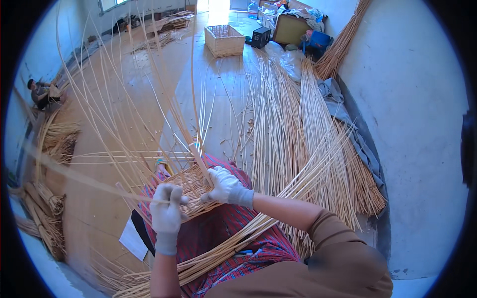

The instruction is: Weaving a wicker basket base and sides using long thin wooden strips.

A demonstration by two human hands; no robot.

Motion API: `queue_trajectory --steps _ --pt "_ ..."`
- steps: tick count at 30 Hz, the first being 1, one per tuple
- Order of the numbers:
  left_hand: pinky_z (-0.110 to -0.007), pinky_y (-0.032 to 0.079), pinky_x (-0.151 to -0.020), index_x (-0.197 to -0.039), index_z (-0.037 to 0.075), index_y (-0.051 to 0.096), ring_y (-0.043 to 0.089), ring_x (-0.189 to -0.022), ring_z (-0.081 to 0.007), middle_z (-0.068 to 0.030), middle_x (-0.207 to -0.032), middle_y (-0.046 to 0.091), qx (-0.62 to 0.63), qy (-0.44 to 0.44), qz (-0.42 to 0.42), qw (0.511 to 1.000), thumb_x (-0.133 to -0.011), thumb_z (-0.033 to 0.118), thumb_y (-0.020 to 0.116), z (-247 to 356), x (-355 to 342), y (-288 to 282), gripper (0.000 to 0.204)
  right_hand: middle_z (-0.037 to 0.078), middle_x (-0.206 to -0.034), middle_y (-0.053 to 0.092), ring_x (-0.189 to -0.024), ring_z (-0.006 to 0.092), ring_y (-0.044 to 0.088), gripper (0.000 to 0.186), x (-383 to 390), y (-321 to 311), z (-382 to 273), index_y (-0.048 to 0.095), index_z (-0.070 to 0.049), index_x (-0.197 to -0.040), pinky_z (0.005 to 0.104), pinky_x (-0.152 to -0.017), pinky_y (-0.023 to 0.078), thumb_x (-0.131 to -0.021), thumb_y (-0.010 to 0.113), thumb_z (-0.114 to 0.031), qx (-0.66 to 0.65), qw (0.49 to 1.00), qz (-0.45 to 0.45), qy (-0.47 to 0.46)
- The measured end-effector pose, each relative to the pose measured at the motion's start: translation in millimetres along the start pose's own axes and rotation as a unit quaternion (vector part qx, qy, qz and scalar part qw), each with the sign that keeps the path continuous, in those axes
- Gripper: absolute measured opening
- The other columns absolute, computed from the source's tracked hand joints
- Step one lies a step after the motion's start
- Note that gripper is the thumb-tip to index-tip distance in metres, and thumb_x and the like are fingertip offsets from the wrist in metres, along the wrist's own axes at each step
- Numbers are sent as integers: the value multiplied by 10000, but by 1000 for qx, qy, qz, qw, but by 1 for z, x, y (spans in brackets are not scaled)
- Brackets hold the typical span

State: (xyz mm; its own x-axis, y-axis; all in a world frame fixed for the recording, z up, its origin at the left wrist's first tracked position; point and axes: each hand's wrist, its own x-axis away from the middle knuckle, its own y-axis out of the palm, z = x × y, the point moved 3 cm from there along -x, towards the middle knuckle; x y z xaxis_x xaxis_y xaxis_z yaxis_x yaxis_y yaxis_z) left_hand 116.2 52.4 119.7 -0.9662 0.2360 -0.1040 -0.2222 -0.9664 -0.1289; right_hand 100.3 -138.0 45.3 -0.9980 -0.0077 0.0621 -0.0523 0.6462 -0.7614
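A partly woven wicker basket (191,183) rests on my lap, with long upright rods (115,121) fanning out from its far and left sides. My left hand (167,213), in a white glove, is closed at the basket's near left, pinching a long wicker strand (94,178) that sweeps out to the left, blurred by motion. My right hand (226,186), gloved too, grips the basket's right edge beside a flat upright slat (200,163). The fingertips on the far side of the basket wall are hidden. A bundle of loose rods (238,238) lies across my lap under my right forearm.
Long piles of rods (310,124) cover the floor at the right, along the wall. A finished-looking rectangular basket (224,41) stands ahead near the doorway. Bundles of rods (49,218) lie at the left, where another person (43,93) sits farther off.
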Motion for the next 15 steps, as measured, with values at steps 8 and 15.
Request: queue_trajectory --steps 8,15 --pt "-219 452 -527 -1177 54 571 565 -666 -35 -32 -842 621 -18 128 3 992 -1004 202 588 14 -155 60 229 185 -982 543 -871 354 583 234 -3 26 -11 555 -58 -989 461 -779 485 -842 695 -176 -51 970 233 44" --pt "-364 515 -912 -1294 7 579 670 -1054 -285 -180 -1105 680 -148 361 -104 915 -908 94 670 87 -34 124 406 165 -1241 606 -991 360 637 339 -18 79 65 564 -118 -1190 438 -832 509 -900 606 -286 -208 912 353 -37"
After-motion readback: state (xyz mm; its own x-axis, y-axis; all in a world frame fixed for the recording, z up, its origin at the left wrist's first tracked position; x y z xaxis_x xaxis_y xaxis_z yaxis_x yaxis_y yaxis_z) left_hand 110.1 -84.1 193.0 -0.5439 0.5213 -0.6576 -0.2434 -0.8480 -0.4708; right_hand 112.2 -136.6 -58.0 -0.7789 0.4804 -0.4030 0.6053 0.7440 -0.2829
